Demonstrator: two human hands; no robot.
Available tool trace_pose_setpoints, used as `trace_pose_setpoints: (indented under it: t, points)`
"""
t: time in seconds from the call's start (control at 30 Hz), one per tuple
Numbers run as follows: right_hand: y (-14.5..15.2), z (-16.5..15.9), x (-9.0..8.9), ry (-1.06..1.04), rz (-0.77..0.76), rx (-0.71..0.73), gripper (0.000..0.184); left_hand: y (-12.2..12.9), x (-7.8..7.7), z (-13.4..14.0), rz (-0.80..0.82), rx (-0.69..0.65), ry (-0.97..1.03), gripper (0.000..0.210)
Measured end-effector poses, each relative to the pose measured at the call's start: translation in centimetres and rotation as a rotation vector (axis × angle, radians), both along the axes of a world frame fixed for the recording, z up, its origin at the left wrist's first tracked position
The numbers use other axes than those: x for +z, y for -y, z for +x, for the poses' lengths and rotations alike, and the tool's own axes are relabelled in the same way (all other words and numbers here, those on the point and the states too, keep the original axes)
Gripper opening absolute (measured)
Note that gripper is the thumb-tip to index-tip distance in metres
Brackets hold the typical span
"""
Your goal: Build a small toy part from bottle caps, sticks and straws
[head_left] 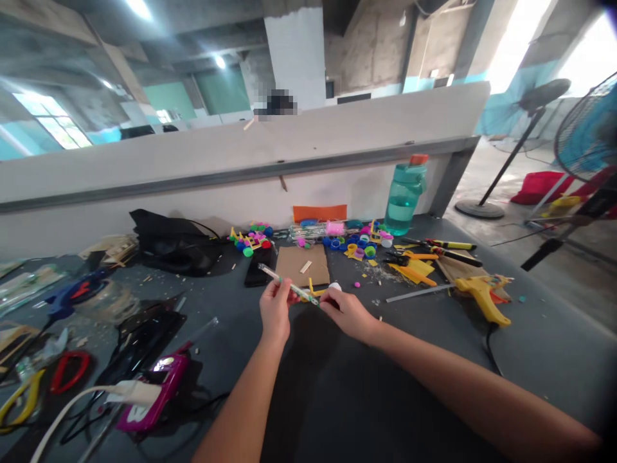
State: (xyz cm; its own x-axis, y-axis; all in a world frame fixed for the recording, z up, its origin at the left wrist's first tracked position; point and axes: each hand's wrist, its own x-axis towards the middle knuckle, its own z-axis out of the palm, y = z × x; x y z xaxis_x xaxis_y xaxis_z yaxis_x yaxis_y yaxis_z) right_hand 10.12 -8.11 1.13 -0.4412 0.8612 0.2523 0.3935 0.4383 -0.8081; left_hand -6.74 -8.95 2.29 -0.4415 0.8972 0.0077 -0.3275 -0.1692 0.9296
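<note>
I am seeing the left grip [276,313] pinching the tube [270,273] over the table [535,347], its axis running far left to near right, ending at the right grip [348,312], whose closure I cannot tell.

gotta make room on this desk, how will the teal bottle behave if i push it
The teal bottle will probably feel weighty, since liquid shows inside. Tall and upright, it may tip if pushed up near its orange lid. Its sides hold their shape, so it's likely more stiff than floppy.
</note>
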Motion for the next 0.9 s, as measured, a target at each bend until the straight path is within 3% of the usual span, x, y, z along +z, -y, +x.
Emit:
trace_pose_setpoints:
  t: [0.17, 0.4, 0.6, 0.9]
  points:
    - [0.9, -0.1, -1.8, -0.012, -0.011, 0.006, 0.014, 0.0, -0.1, 0.1, -0.045, 0.035, -0.047, 0.038]
    - [1.6, 0.3, -1.3, 0.206, 0.105, 0.105, 0.025, -0.1, 0.7, -0.9, 0.014, 0.186, 0.048, 0.035]
    - [2.1, 0.5, -1.2, 0.295, 0.111, 0.102, 0.023, 0.3, 0.6, 0.3, 0.033, 0.102, 0.036, 0.031]
    - [2.2, 0.6, -1.5, 0.269, 0.032, 0.033, 0.021, 0.5, -0.3, 1.0, 0.084, 0.065, 0.006, 0.032]
